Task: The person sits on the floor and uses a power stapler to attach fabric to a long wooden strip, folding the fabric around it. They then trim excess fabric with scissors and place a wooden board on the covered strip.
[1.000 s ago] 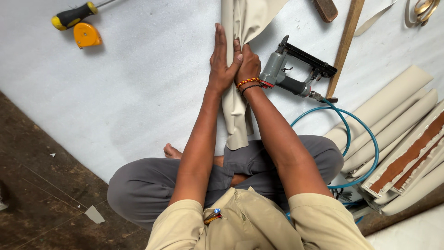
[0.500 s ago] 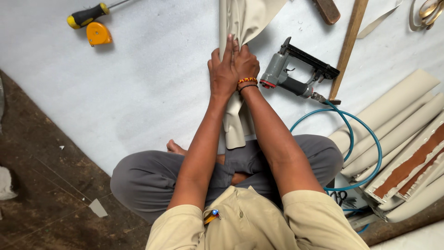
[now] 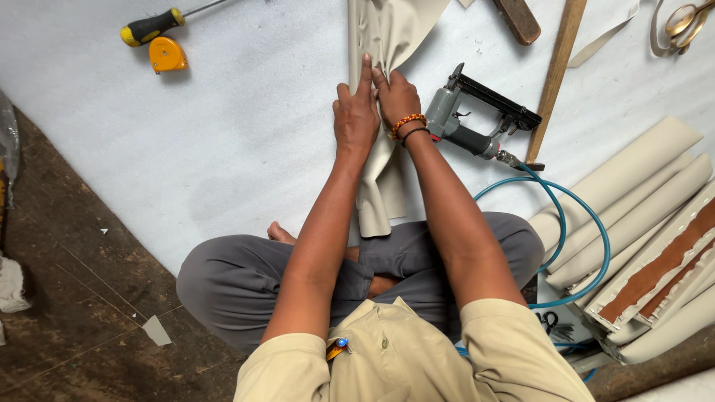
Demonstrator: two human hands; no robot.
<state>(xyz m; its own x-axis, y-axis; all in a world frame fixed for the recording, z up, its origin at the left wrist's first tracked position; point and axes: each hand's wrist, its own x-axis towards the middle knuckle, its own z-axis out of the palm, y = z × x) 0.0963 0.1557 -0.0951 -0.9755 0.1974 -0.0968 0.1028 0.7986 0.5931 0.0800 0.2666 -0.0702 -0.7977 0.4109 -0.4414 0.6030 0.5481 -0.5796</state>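
Note:
I sit cross-legged on a white foam sheet [image 3: 223, 134]. A long strip of beige upholstery material [image 3: 383, 190] runs from my lap up to the top of the view. My left hand [image 3: 356, 112] lies flat on the strip with its fingers pressed together. Beside it, my right hand [image 3: 395, 95], with a beaded bracelet at the wrist, pinches the strip's fold. The two hands touch each other. A grey pneumatic staple gun [image 3: 480, 119] lies just right of my right wrist.
A blue air hose [image 3: 588, 223] loops from the gun toward my right knee. Upholstered beige panels [image 3: 640, 223] are stacked at right. A wooden stick [image 3: 555, 74], a yellow-handled screwdriver [image 3: 153, 26], an orange tape measure [image 3: 166, 56] and scissors [image 3: 689, 16] lie around. Dark floor [image 3: 67, 298] at left.
Both hands have slid back along the beige strip toward me and now press together on it; the left fingers have curled from outstretched to flat.

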